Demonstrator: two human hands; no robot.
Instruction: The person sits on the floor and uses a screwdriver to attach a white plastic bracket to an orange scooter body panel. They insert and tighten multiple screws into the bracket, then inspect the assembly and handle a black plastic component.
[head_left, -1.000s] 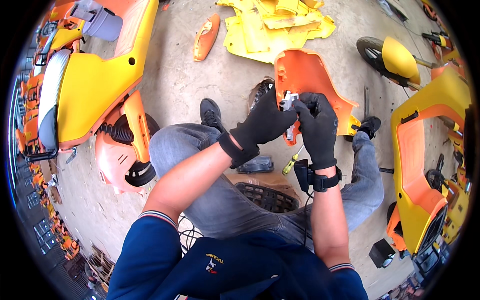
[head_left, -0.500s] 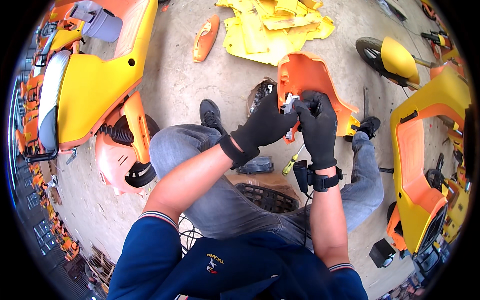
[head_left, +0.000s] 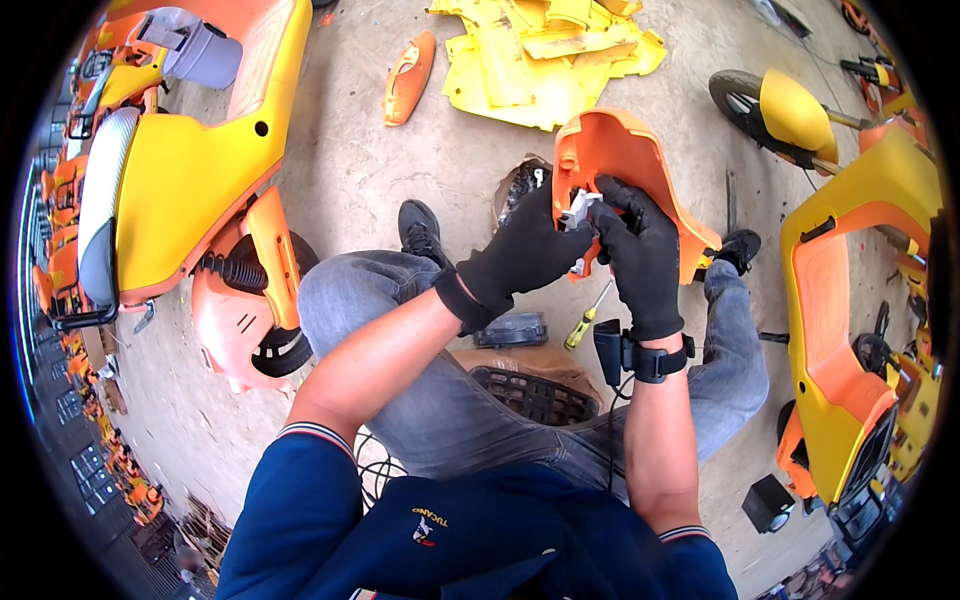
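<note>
**Pale fitting (head_left: 580,209) at the side of a curved orange panel (head_left: 622,138)**

In the head view, the person works in black gloves, with the orange panel ahead of them between their lower legs. The pale fitting lies at the panel's left side, between the two hands. The left hand (head_left: 528,250) is clamped on the panel's left edge, thumb close under the fitting; its other fingers are mostly hidden. The right hand (head_left: 640,258) reaches over the panel's inner face, its fingers bent and the foremost ones touching the fitting; whether they pinch it, I cannot tell.

Just below the panel lies a screwdriver (head_left: 579,332) with a yellow-green handle. A black slatted piece (head_left: 530,396) is nearer the person's body. Beyond the panel, broken-looking yellow panels (head_left: 545,62) are piled on the concrete floor (head_left: 345,140), with a smaller orange cover (head_left: 400,98) to their left. A yellow-and-orange scooter (head_left: 190,205) stands at left, and a similar yellow-and-orange frame (head_left: 800,270) at right.
</note>
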